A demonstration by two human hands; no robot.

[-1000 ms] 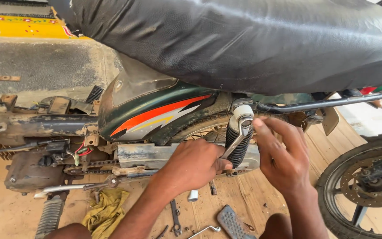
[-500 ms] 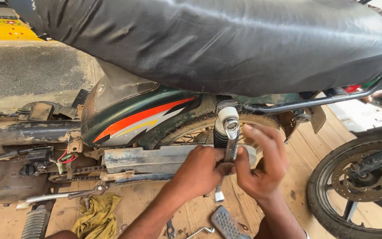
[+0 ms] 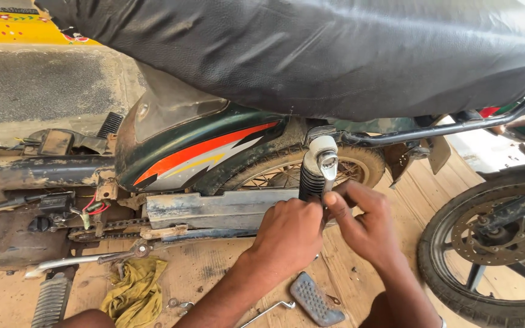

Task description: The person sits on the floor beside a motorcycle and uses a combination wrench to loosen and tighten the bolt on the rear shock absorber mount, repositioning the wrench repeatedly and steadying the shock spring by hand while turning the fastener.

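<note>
Wooden floor [image 3: 226,267] — both hands [image 3: 293,234] closed around upright shock absorber [image 3: 318,173] — axis vertical.

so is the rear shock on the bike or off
On: the shock absorber stands upright by the rear wheel, its top at the frame; both hands grip its lower part.

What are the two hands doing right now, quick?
Left hand: closed around a wrench on the shock absorber.
Right hand: fingers curled at the wrench handle; actual grip cannot be told.

Both hands [image 3: 329,228] hide the shock absorber's [image 3: 315,173] lower end.
</note>
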